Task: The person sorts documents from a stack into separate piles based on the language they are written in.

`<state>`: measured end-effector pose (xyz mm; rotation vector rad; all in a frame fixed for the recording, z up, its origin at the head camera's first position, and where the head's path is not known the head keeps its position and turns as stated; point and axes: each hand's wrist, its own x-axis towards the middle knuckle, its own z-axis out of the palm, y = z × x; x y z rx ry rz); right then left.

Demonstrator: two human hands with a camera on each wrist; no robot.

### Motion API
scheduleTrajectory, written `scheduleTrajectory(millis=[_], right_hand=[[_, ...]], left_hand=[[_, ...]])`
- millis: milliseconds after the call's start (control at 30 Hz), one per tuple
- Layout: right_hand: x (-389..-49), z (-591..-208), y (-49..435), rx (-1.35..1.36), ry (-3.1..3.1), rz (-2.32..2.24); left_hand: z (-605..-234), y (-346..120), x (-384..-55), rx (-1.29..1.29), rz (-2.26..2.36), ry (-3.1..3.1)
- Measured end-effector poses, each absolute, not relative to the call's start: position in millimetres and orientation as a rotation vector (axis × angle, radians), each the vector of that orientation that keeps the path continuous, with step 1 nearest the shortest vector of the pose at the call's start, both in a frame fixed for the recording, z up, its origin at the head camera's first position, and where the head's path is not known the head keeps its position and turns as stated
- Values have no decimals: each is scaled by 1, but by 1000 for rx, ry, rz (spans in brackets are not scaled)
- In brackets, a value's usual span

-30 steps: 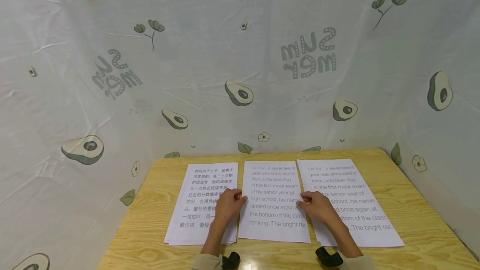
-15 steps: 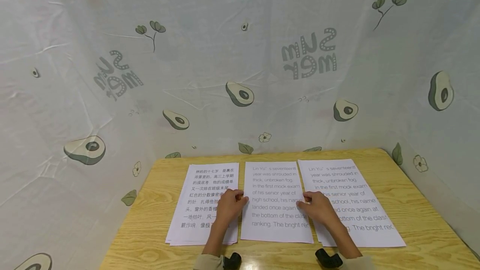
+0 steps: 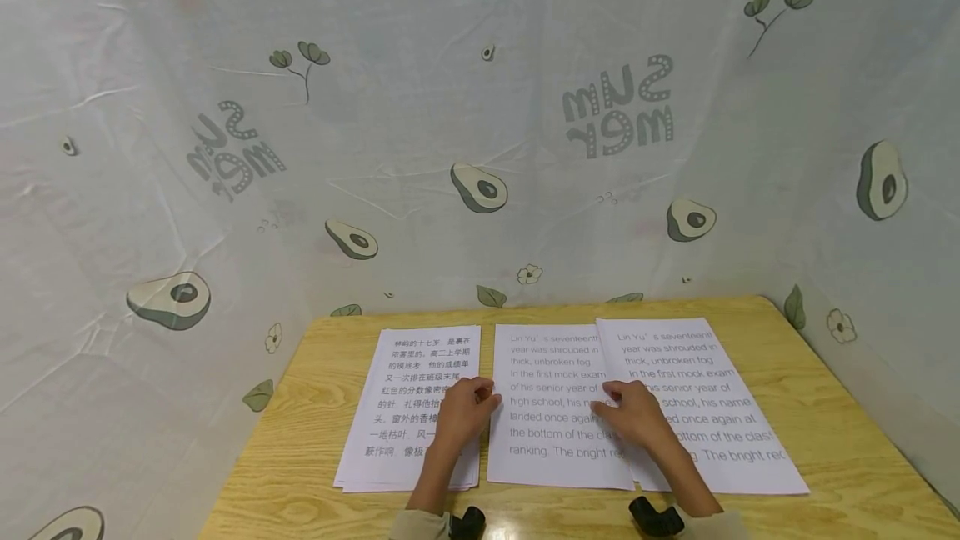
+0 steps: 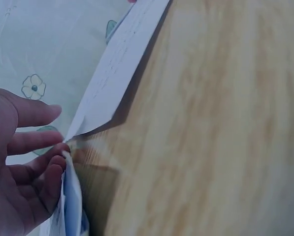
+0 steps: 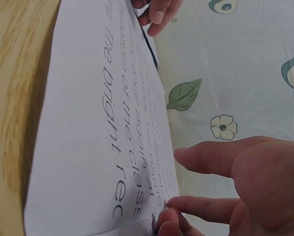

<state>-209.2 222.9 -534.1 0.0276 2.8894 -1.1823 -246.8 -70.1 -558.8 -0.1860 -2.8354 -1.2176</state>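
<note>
The middle sheet of paper point(image 3: 555, 473), printed with English text, lies between two other paper piles. At its left edge is my left hand point(image 3: 463, 413), fingertips touching or very near the edge, thumb apart from the index finger in the left wrist view. Over its right edge lies my right hand point(image 3: 633, 417), thumb and index finger spread, fingertips on or close to the paper. The right pile of English sheets point(image 3: 735, 465) is partly under that hand and meets the middle sheet's right edge. My left wrist hovers over the left pile of Chinese-text sheets point(image 3: 375, 465).
All the paper lies on a wooden table point(image 3: 285, 407). Behind and at both sides hangs a pale curtain point(image 3: 420, 107) with avocado prints. Black wrist devices point(image 3: 656, 517) sit at both cuffs.
The middle sheet has slid a little to the right, until its right edge reaches the right pile. My left hand has shifted slightly right too; the right hand has hardly moved.
</note>
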Motion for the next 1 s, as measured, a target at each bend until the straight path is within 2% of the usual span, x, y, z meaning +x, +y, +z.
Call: scheduleTrajectory(millis=[533,1000], right_hand=[[-207,-534,236,68,2883,-1134],[-206,-536,232,28,2884,-1240]], left_hand=[[-559,-77,-247,-182,-1184,-2865],[-555,-63,-242,-246,-1156,-2886]])
